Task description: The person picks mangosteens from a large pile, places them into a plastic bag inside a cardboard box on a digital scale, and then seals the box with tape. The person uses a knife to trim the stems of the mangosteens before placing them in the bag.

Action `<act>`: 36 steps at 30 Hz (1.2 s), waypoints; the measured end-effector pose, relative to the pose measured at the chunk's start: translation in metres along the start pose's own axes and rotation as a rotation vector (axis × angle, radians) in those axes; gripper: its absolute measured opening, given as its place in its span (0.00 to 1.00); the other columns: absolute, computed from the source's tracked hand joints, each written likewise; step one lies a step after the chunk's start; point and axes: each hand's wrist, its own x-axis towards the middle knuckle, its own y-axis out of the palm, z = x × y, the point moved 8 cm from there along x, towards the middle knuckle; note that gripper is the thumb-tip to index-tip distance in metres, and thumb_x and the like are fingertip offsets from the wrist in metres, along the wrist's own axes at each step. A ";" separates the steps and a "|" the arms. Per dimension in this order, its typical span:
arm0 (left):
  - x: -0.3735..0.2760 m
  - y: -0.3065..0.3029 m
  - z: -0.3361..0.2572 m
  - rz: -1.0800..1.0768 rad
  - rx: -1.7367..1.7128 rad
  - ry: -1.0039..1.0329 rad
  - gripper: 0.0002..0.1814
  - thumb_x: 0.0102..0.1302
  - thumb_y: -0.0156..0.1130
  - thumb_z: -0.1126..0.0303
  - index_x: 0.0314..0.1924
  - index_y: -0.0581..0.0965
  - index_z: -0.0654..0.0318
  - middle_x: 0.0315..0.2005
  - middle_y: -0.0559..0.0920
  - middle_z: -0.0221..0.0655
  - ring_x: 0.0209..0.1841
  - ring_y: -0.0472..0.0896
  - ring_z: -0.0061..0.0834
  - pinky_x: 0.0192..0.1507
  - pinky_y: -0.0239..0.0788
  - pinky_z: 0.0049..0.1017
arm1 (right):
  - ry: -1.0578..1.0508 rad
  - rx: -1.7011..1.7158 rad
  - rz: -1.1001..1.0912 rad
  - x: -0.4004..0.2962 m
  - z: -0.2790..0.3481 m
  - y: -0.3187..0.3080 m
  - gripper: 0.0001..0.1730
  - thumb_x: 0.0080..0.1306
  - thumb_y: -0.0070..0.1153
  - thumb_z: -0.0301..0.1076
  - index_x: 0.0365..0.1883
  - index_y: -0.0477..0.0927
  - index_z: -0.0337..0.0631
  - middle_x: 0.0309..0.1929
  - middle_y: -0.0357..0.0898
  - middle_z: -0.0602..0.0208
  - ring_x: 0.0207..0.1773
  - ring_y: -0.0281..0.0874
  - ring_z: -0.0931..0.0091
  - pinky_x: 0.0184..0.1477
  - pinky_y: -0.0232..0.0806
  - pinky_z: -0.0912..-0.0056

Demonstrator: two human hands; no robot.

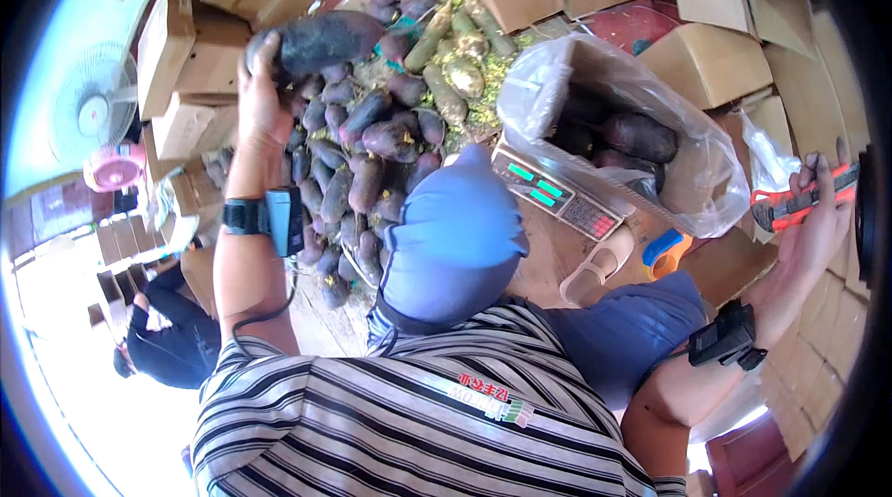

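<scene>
My left hand (261, 93) grips one end of a large, dark purple root vegetable (327, 43), raised over a heap of smaller purple roots (387, 138). Off to the right, my right hand (815, 208) is closed around a red-orange and grey hand tool (784, 204), perhaps a utility knife; part of it is covered by my fingers. Between the hands, a carton lined with a clear plastic bag (536, 82) contains several dark roots (637, 135). Below it shows the panel of a digital scale (557, 190) with lit green displays.
Pale green roots (446, 93) lie among yellowish leaf scraps beyond the heap. Open cardboard cartons (707, 61) crowd the far and right sides. An orange and blue plastic tool (667, 253) lies near my sandalled foot. At left are a pink fan (115, 168) and a crouching person (171, 337).
</scene>
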 end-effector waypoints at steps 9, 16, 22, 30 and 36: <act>-0.042 -0.090 0.238 -0.293 -0.073 -0.558 0.42 0.55 0.69 0.51 0.64 0.59 0.58 0.44 0.78 0.37 0.42 0.80 0.34 0.36 0.76 0.34 | -0.050 -0.195 0.076 -0.030 -0.009 0.054 0.25 0.69 0.48 0.22 0.64 0.63 0.34 0.32 0.73 0.64 0.27 0.65 0.85 0.28 0.60 0.82; 0.058 -0.056 0.279 0.016 0.562 -0.248 0.38 0.58 0.70 0.56 0.62 0.65 0.66 0.43 0.80 0.39 0.38 0.80 0.28 0.36 0.76 0.28 | -0.089 -0.171 0.160 -0.038 -0.013 0.083 0.24 0.69 0.46 0.21 0.64 0.63 0.34 0.32 0.72 0.63 0.30 0.64 0.81 0.35 0.62 0.78; 0.066 -0.099 0.230 0.308 0.382 -0.282 0.18 0.65 0.63 0.66 0.53 0.76 0.66 0.40 0.83 0.34 0.36 0.80 0.21 0.39 0.74 0.23 | -0.046 -0.230 0.125 -0.038 -0.009 0.081 0.25 0.69 0.47 0.21 0.64 0.62 0.34 0.32 0.71 0.62 0.31 0.64 0.80 0.36 0.63 0.76; -0.059 -0.282 0.231 -0.193 0.786 -0.461 0.12 0.66 0.59 0.66 0.44 0.80 0.66 0.29 0.84 0.35 0.29 0.81 0.21 0.30 0.73 0.23 | -0.027 -0.241 0.247 -0.039 -0.019 0.095 0.24 0.70 0.47 0.21 0.64 0.63 0.34 0.34 0.72 0.60 0.31 0.65 0.79 0.38 0.64 0.75; -0.152 -0.319 0.365 -0.112 0.774 -0.620 0.16 0.58 0.61 0.66 0.47 0.80 0.60 0.34 0.85 0.41 0.38 0.85 0.36 0.44 0.75 0.33 | 0.009 -0.235 0.263 -0.049 -0.022 0.103 0.24 0.70 0.47 0.22 0.64 0.62 0.33 0.34 0.72 0.62 0.32 0.65 0.79 0.39 0.63 0.76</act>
